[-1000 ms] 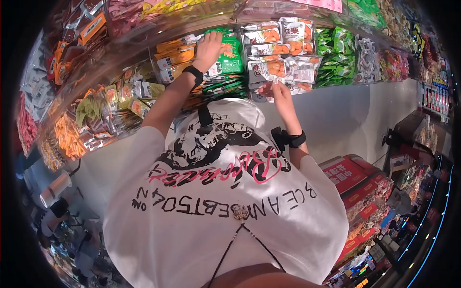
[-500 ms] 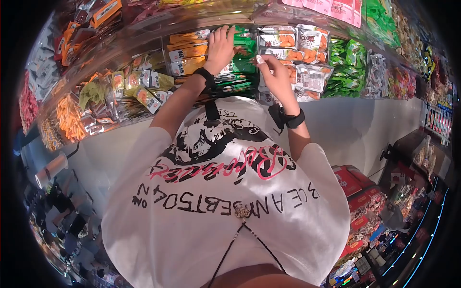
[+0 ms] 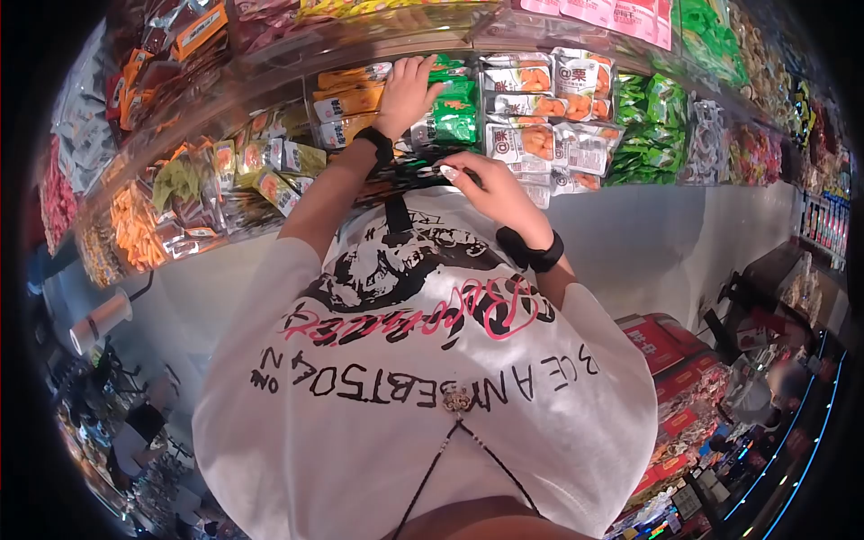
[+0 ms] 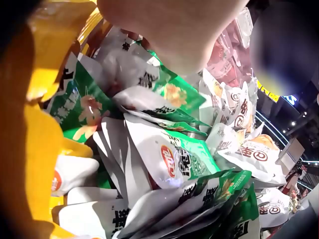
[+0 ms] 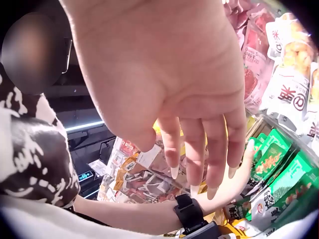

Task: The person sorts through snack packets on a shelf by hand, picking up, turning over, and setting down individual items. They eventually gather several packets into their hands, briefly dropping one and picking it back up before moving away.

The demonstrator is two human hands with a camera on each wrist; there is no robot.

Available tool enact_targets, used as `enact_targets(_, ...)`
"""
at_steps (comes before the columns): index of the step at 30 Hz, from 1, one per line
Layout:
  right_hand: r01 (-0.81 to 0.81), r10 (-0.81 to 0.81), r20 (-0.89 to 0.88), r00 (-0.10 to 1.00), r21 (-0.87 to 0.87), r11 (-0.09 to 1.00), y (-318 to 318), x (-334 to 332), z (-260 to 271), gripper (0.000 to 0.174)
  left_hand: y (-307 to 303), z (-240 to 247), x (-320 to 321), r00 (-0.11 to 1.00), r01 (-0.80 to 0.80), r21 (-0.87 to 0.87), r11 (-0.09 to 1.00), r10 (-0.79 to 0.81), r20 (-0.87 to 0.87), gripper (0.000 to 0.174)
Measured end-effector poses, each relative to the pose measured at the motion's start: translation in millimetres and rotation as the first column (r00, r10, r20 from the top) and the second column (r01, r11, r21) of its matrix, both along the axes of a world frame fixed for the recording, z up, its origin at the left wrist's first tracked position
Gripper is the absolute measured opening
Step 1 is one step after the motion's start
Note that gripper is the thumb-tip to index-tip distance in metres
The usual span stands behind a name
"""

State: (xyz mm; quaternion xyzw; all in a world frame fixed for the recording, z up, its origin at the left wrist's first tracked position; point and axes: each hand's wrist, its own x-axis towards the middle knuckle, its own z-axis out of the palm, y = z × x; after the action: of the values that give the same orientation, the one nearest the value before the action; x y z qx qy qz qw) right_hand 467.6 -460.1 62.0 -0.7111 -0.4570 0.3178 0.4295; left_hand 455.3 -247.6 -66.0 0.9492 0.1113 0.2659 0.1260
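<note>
I see on my remote feed: L hand (image 3: 405,97) on green pkts (image 3: 457,119), fingers approx. straight, touching w/o gripping afaict. R hand (image 3: 495,187) near pkts' front end, fingers loosely extended, holding nothing. Green pkts sit btwn orange pkts (image 3: 340,106) & white pkts (image 3: 585,83).

Below the curved, tiered shelf (image 3: 504,38) there is a plain pale panel (image 3: 639,234), with soft shadows on it. To the right stands a red display stand (image 3: 664,349). In the right wrist view, a long bright light strip (image 5: 91,126) crosses the dark background.
</note>
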Motion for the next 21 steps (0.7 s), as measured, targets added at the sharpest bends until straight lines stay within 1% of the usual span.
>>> enact_targets(1, 0.047, -0.048, -0.049, 0.998, -0.030, 0.998, -3.2, -0.3, 1.1, 0.021, 2.9, -1.1, 0.6, 1.000, 0.006, 0.001, 1.000, -0.006, 0.000, 0.047)
enact_targets(4, 0.097, -0.101, -0.064, 0.993, -0.067, 0.993, -11.0, 0.9, -4.1, 0.020, 9.4, 2.4, 6.1, 0.998, -0.053, -0.066, 0.996, 0.054, 0.013, 0.022)
enact_targets(5, 0.100, -0.105, -0.064, 0.992, -0.068, 0.993, -12.5, 1.0, -4.8, 0.020, 8.7, 4.1, 7.3, 0.999, -0.050, -0.067, 0.997, 0.051, 0.014, 0.022)
enact_targets(7, 0.134, -0.141, -0.100, 0.985, -0.072, 0.988, -14.3, 0.6, -5.0, 0.020, 7.8, 4.7, 8.5, 0.997, -0.083, -0.164, 0.983, 0.082, -0.012, 0.021)
enact_targets(8, 0.136, -0.143, -0.099, 0.985, -0.071, 0.988, -14.7, 0.2, -6.0, 0.020, 6.4, 4.7, 8.2, 0.997, -0.081, -0.163, 0.983, 0.080, -0.011, 0.021)
enact_targets(10, 0.136, -0.144, -0.122, 0.982, -0.072, 0.988, -14.9, 0.1, -10.1, 0.020, 1.7, 6.7, 7.7, 0.987, -0.148, -0.261, 0.954, 0.158, 0.014, 0.023)
enact_targets(11, 0.139, -0.147, -0.121, 0.982, -0.071, 0.988, -14.9, 0.1, -13.8, 0.020, -0.4, 7.6, 7.9, 0.988, -0.145, -0.260, 0.955, 0.155, 0.016, 0.023)
enact_targets(13, 0.146, -0.149, -0.171, 0.974, -0.030, 0.989, -15.2, -0.4, -18.4, 0.020, -6.7, 11.1, 8.2, 0.972, -0.231, -0.378, 0.897, 0.230, -0.049, 0.023)
enact_targets(17, 0.137, -0.142, -0.180, 0.973, -0.037, 0.990, -16.3, 0.2, -18.1, 0.020, -17.2, 9.3, 12.3, 0.962, -0.248, -0.436, 0.865, 0.274, -0.004, 0.023)
enact_targets(19, 0.161, -0.164, -0.192, 0.967, -0.035, 0.986, -16.9, -0.7, -19.8, 0.020, -23.9, 8.1, 13.1, 0.939, -0.271, -0.458, 0.847, 0.337, 0.066, 0.023)
enact_targets(20, 0.156, -0.160, -0.190, 0.969, -0.036, 0.987, -17.4, 0.0, -20.0, 0.020, -23.5, 5.6, 13.4, 0.938, -0.274, -0.460, 0.844, 0.341, 0.067, 0.023)
enact_targets(21, 0.129, -0.143, -0.210, 0.967, -0.081, 0.988, -18.6, 1.1, -20.0, 0.021, -22.4, 2.3, 14.6, 0.938, -0.274, -0.427, 0.862, 0.338, 0.081, 0.023)
